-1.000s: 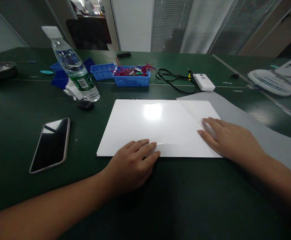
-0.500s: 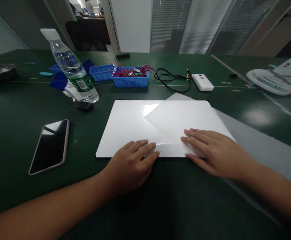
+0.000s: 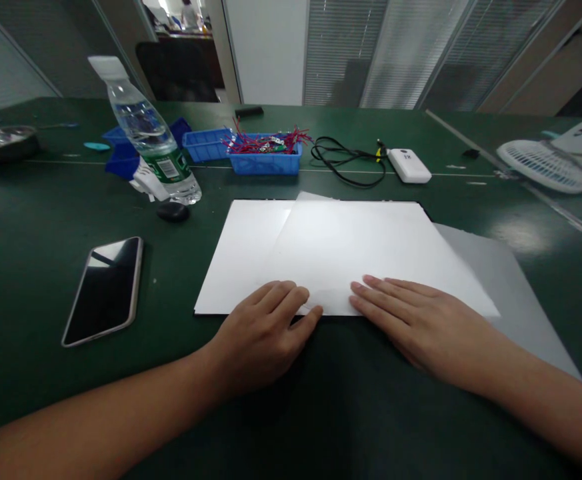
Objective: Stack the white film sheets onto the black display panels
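Observation:
A white sheet of paper (image 3: 365, 247) lies over a flat white rectangular board or pad (image 3: 245, 247) with dark edges. Its right part reaches past the board onto the table. My left hand (image 3: 271, 327) rests at the near edge, fingers curled and thumb close to the index finger, pinching the sheet near its edge; the fingertips partly hide the spot. Flat on the paper's near right part lies my right hand (image 3: 415, 320), fingers stretched out and side by side, holding nothing.
Left stand a phone (image 3: 105, 290), a black mouse (image 3: 173, 212) and a tilted-looking water bottle (image 3: 153, 143). Behind the board are a blue tray (image 3: 265, 163) of red wires, a black cable (image 3: 345, 160) and a white power bank (image 3: 409, 165). A white fan (image 3: 545, 163) lies far right.
The sheet has turned, so its upper-left edge now runs steeply and its right part has swung upward. My right hand has slid slightly left and toward me, its fingers now together.

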The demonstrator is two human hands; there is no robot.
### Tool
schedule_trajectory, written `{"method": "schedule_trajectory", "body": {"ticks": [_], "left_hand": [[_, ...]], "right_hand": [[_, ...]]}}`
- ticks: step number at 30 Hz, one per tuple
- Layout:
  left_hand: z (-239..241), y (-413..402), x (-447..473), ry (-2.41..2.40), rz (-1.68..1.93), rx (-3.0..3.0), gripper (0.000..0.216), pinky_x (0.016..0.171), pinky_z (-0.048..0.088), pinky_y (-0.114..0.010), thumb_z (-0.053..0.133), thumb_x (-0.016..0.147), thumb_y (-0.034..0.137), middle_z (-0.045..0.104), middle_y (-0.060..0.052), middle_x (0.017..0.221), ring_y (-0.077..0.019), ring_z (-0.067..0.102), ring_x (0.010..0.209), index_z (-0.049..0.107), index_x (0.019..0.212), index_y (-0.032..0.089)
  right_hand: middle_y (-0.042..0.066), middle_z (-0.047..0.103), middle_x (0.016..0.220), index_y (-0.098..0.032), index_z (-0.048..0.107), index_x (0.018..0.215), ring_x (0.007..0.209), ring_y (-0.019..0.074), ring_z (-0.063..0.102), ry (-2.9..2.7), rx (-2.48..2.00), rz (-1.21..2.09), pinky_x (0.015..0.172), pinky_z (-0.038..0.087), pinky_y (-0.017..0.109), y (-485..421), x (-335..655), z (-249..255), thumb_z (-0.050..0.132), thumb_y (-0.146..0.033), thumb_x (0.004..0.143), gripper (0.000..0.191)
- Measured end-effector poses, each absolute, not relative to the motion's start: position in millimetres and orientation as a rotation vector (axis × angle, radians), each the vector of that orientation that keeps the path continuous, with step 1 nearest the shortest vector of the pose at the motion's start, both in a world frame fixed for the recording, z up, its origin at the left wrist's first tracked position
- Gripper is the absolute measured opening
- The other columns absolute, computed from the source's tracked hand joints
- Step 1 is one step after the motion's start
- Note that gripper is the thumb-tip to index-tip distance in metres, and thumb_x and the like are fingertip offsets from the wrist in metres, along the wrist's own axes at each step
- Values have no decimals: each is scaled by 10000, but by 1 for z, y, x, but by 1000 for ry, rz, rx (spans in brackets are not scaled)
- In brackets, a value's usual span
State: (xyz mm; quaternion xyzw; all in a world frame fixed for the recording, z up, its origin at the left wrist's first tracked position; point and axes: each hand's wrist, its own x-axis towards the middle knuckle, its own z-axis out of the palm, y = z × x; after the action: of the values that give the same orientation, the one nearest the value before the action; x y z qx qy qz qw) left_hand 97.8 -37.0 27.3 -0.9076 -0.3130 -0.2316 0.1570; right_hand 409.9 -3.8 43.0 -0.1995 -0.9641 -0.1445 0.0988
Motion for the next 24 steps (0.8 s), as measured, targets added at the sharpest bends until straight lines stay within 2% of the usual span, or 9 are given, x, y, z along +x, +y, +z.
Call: {"method": "schedule_trajectory", "body": {"ticks": [3, 7, 11, 15, 19, 24], "left_hand": [[28, -38, 96, -838, -721, -2574, 225, 958, 654, -408, 629, 1041, 127, 752, -127, 1156, -243, 724, 1074, 753, 1226, 155], [28, -40, 96, -775, -771, -2542, 221, 1017, 634, -410, 687, 1029, 126, 771, -131, 1260, -263, 728, 1190, 741, 1243, 148], [30, -42, 97, -785, -781, -2567, 123, 870, 640, -384, 629, 1055, 130, 799, -103, 1132, -245, 756, 1010, 741, 1102, 145], [34, -45, 98, -845, -724, -2565, 160, 766, 600, -354, 576, 1070, 129, 779, -71, 969, -215, 721, 858, 691, 966, 167], [37, -47, 98, -942, -622, -2468, 115, 693, 550, -355, 573, 1054, 112, 743, -45, 896, -215, 668, 772, 668, 1051, 176], [37, -47, 97, -1040, -468, -2400, 248, 644, 516, -372, 572, 983, 47, 717, -43, 890, -237, 632, 732, 683, 1144, 199]], "right_hand": [[130, 717, 1481, -97, 650, 1486, 1324, 301, 718, -2780, -562, -491, 1026, 651, 445, -4, 409, 46, 488, -74, 1050, 467], [99, 692, 1527, -132, 673, 1464, 1419, 298, 652, -2738, -497, -456, 1115, 606, 461, -7, 405, 47, 472, -99, 1085, 430], [91, 706, 1511, -148, 709, 1413, 1398, 287, 669, -2739, -429, -414, 1105, 611, 453, -8, 402, 46, 478, -104, 1094, 396], [110, 740, 1452, -122, 710, 1382, 1335, 301, 711, -2706, -487, -467, 1036, 642, 446, -5, 405, 45, 543, -76, 1072, 355], [126, 762, 1406, -121, 700, 1384, 1309, 309, 728, -2653, -565, -476, 1035, 641, 461, -3, 409, 42, 626, -76, 1048, 347], [104, 791, 1349, -146, 723, 1339, 1243, 303, 762, -2611, -651, -469, 999, 650, 451, 2, 412, 37, 642, -83, 1041, 315]]}}
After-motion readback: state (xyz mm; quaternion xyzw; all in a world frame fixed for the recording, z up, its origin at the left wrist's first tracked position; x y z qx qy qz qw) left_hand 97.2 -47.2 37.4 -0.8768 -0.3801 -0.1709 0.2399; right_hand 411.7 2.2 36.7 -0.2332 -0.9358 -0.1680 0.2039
